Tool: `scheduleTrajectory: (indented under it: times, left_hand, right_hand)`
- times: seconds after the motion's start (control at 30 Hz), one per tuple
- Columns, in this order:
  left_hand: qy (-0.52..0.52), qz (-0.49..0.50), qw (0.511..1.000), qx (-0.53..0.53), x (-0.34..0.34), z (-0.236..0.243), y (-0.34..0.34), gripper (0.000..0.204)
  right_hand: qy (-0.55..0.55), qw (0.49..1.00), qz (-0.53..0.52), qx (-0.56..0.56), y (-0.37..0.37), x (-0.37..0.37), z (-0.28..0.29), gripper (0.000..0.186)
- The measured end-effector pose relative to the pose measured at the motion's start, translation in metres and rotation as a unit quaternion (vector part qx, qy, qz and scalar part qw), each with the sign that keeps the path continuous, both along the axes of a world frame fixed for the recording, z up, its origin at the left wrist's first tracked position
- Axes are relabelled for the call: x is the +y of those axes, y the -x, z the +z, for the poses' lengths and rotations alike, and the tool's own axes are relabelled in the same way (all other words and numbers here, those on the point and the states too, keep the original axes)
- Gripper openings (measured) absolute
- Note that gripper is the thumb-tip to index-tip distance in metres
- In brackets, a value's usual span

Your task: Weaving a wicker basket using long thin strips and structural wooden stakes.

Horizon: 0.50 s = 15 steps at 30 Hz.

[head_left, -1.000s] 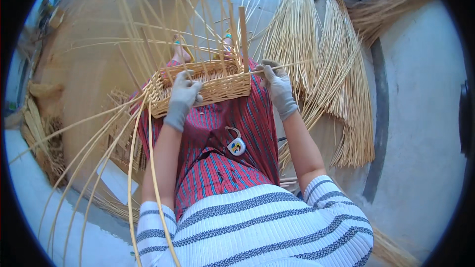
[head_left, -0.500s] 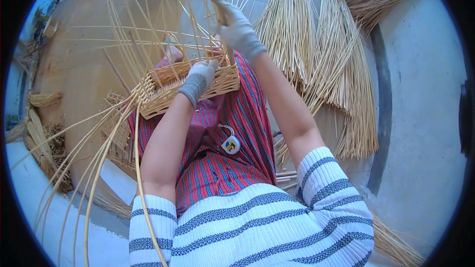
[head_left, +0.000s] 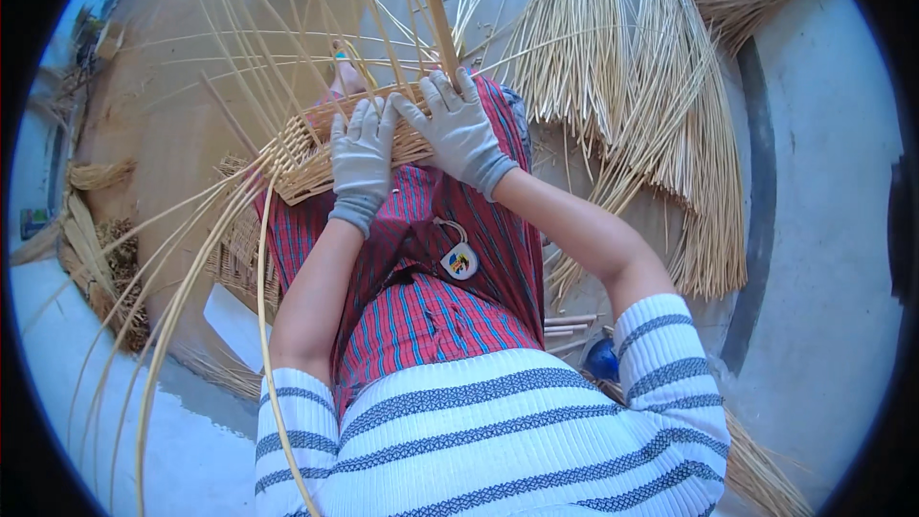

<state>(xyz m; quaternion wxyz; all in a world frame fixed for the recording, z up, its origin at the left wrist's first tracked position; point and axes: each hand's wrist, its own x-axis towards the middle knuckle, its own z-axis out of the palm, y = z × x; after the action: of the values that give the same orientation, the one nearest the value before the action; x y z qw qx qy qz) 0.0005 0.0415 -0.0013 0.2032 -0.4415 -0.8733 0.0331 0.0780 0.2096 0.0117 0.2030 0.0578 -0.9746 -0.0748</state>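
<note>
A half-woven wicker basket [head_left: 306, 179] rests across my lap, with long pale stakes rising from its far side. My left hand [head_left: 362, 158], in a grey-white glove, lies on the near wall with fingers stretched up to the rim. My right hand [head_left: 459, 134], gloved alike, rests on the wall's right end, its thumb pointing left and its fingers spread upward. Right above those fingers stands a flat wooden slat [head_left: 438, 19] at the basket's corner. Whether a thin strand is under either hand's fingertips, I cannot tell.
Large bundles of straw-coloured rods [head_left: 574, 48] lie on the floor at the right. Loose long rods [head_left: 191, 287] sweep from the basket's left end toward me. Another woven piece [head_left: 239, 249] lies at left. A white tag [head_left: 459, 261] rests on my red striped cloth [head_left: 431, 316].
My right hand has come down from the raised stakes onto the basket wall. My left hand has let go of the rim and flattened against the near side. The wooden slat now shows.
</note>
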Motion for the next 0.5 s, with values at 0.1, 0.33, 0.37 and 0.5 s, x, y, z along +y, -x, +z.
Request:
scheduleTrajectory:
  times: [0.1, 0.33, 0.37, 0.5]
  left_hand:
    - [0.015, 0.027, 0.995, -0.094, -0.001, 0.009, 0.0, 0.083]
    - [-0.025, 0.026, 0.99, -0.134, 0.004, 0.005, 0.008, 0.08]
    - [-0.029, 0.028, 0.99, -0.135, 0.003, 0.004, 0.004, 0.08]
    - [-0.054, 0.009, 0.98, -0.193, -0.01, 0.02, -0.014, 0.077]
  right_hand:
    - [0.075, 0.997, -0.027, -0.007, 0.006, -0.009, -0.014, 0.082]
    - [0.074, 0.994, -0.055, -0.057, 0.014, -0.013, 0.002, 0.051]
    - [0.076, 0.995, -0.057, -0.04, 0.006, -0.013, -0.001, 0.05]
    - [0.104, 0.994, -0.039, 0.004, -0.008, -0.016, 0.006, 0.049]
